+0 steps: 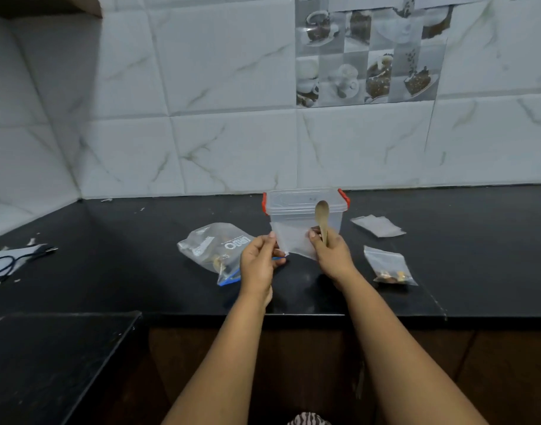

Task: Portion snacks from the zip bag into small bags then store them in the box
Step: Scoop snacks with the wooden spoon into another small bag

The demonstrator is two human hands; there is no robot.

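I see both hands up over the black tabletop (447,210), stretching one empty small clear bag (293,240) between them. Left hand (258,265) pinches the bag's left edge, fingers curled on it. Right hand (332,251) pinches the right edge and also grips a wooden spoon (322,217), bowl pointing up. The spoon bowl overlaps the box in view; I can't tell if it touches it.

Clear plastic box (303,210) with red latches (344,197) sits just behind the held bag, near the tiled wall (232,133). From here I can't make out anything inside it.

Zip bag (214,246) lies on the tabletop left of the left hand, crumpled, white print on it, blue zip strip at its near end, a few brownish snacks inside. The left hand covers part of its right side.

Filled small bag (389,266) lies flat to the right of the right hand, snacks gathered at its near end. Stack of empty small bags (378,225) lies farther back on the right, beside the box, apart from it.

Far left: a black cable (5,265) on a white sheet (20,251).
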